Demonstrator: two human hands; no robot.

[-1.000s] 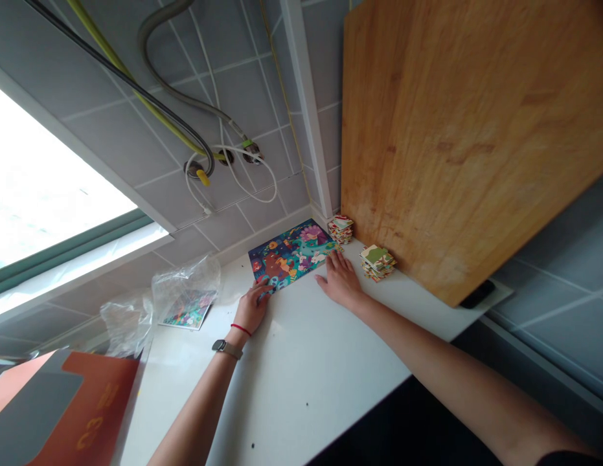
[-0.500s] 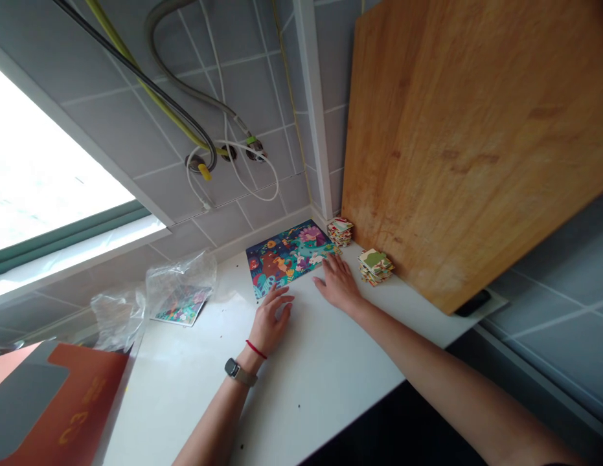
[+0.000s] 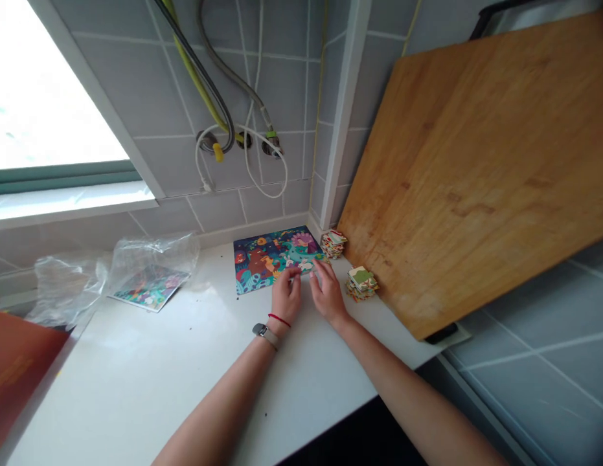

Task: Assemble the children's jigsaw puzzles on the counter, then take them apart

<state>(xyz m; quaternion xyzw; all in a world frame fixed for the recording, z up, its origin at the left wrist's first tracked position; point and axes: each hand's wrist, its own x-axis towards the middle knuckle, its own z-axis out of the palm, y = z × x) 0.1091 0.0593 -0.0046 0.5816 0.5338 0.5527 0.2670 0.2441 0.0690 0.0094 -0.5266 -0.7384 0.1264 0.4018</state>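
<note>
A colourful puzzle picture with cartoon animals [image 3: 257, 255] lies flat on the white counter [image 3: 184, 369], close to the wall corner. At its near edge is my left hand [image 3: 285, 296], fingers loosely bent and no held object visible. My right hand [image 3: 327, 296] is just to the right, fingers stretched toward the picture's near right corner and apart. Whether either hand presses on the picture is hard to make out. Two stacks of small cards stand to the right: one stack [image 3: 334, 244] in the corner, the other stack [image 3: 362, 283] nearer, with a green shape on top.
A large wooden board [image 3: 466, 188] leans on the right wall. On the left lie a clear plastic bag [image 3: 158, 249] over a smaller printed picture [image 3: 148, 288], more crumpled plastic [image 3: 70, 288] and an orange box [image 3: 24, 375]. Hoses [image 3: 218, 97] hang on the tiled wall.
My left hand has moved right along the picture's near edge, closer to my right hand. My right hand stays near the picture's right corner. The head view has turned slightly.
</note>
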